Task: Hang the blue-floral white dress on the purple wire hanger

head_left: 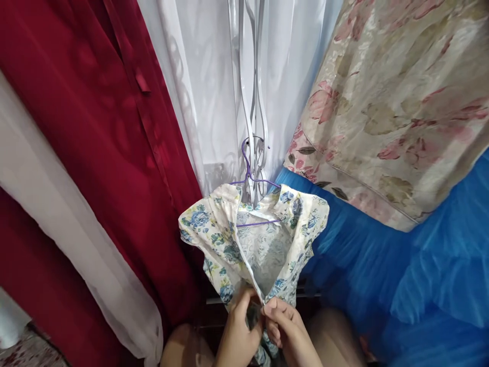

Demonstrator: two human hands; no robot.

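Note:
A white garment with blue flowers hangs on a purple wire hanger, hooked on a white metal grille. Its back opening with a zipper runs down the middle. My left hand grips the fabric at the left side of the opening's lower end. Pinched at the zipper's bottom, right beside it, is my right hand. Both hands touch each other at the garment's lower part.
A red curtain and a sheer white curtain hang at the left and behind. A floral pillow leans on a blue ruffled cloth at the right. My knees show below.

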